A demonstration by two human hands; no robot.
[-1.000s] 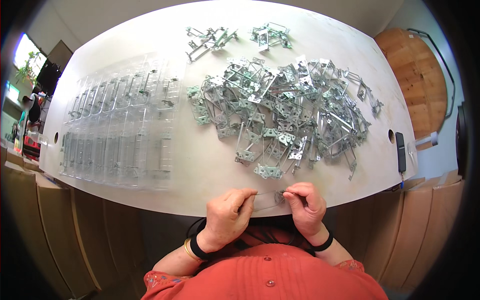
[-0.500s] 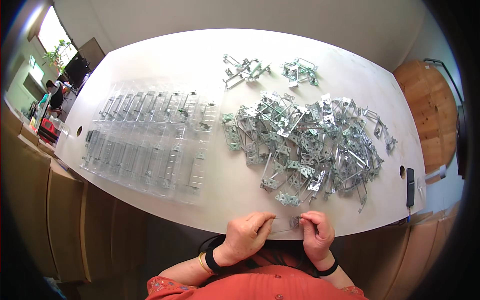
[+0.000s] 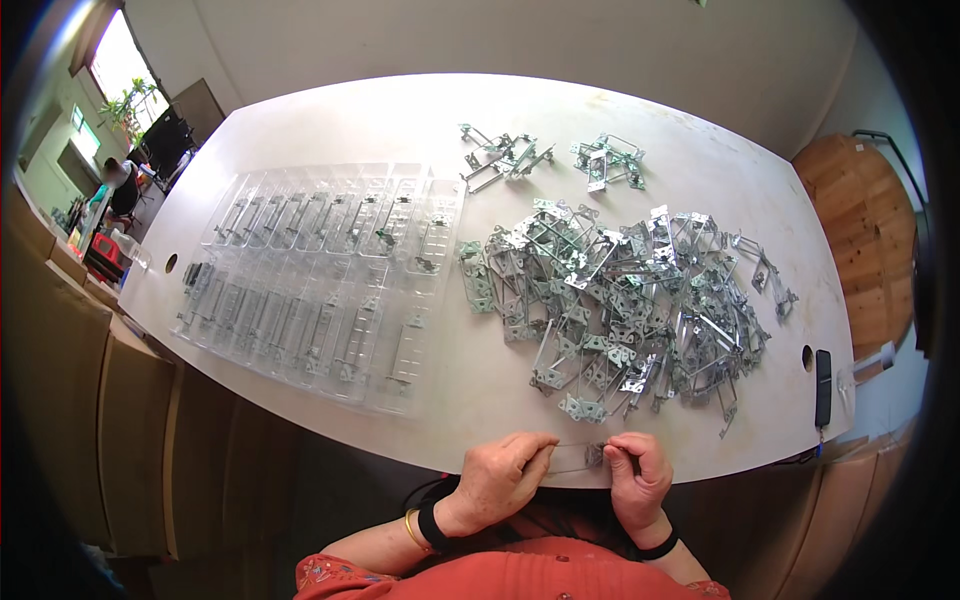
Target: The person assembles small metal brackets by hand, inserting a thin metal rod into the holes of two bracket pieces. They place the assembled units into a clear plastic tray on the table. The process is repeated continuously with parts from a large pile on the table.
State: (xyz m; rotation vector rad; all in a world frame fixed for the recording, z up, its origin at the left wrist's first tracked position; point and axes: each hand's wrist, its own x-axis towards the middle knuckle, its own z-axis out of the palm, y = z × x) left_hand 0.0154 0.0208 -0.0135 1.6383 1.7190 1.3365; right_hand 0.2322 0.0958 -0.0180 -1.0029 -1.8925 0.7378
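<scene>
Two bare hands enter from the lower edge, the left hand (image 3: 500, 478) and the right hand (image 3: 637, 482). Just behind the left grip, a black wristband (image 3: 430, 524) circles the wrist, with a thin gold bangle (image 3: 410, 528) right beside it, farther up the arm. Behind the right grip sits a black band (image 3: 657, 548). The person wears an orange-red top (image 3: 510, 578) with a small floral pattern near the shoulder.

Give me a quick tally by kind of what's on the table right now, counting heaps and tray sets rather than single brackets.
Large heap of metal brackets: 1
Small clusters of metal brackets: 2
Rows of clear plastic trays: 2
Dark phone-like slab: 1
Thin part held between left hand and right hand: 1
Total: 7
</scene>
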